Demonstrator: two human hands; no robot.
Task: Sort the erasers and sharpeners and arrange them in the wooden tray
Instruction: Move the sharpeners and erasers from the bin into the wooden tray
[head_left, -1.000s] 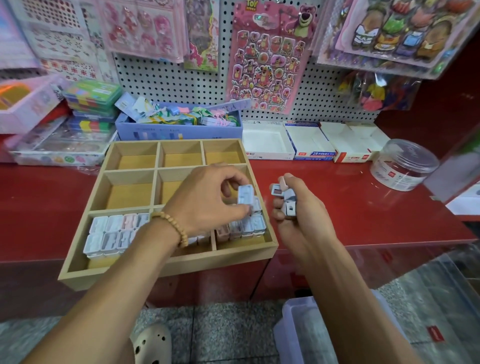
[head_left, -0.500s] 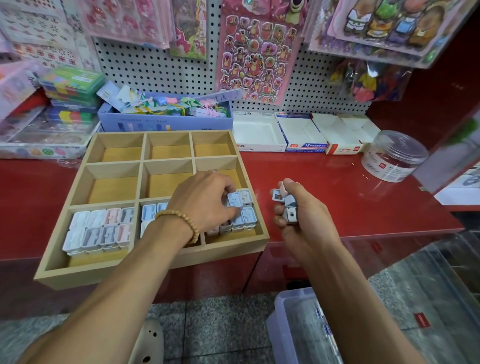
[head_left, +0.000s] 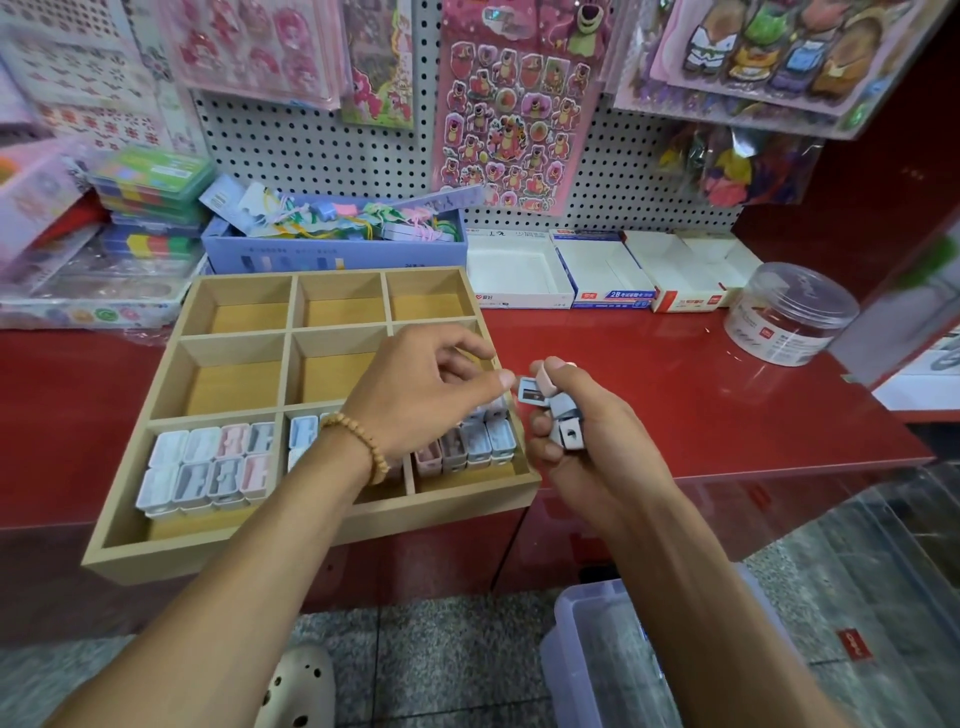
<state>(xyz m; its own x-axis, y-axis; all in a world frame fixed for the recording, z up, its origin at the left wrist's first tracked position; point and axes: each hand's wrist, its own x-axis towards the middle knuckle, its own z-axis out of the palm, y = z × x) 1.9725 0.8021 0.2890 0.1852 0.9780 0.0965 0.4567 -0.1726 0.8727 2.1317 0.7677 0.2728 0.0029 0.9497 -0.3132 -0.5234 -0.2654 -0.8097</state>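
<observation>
sharpeners (head_left: 558, 415) sit clutched in the curled right hand (head_left: 582, 447) beside the wooden tray (head_left: 311, 540), while the left hand (head_left: 426, 400), which a moment ago set one into the front right compartment, now reaches back, fingers loosely apart and empty, for the next.

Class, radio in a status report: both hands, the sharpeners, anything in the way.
Left hand empty, reaching toward right. Right hand holds several sharpeners. Tray front row part filled. Nothing in the way.

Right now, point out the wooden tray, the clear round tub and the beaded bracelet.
wooden tray (head_left: 311, 551), head view, front rim.
clear round tub (head_left: 792, 312), head view, side wall.
beaded bracelet (head_left: 363, 441), head view, beads on the left wrist.
</observation>
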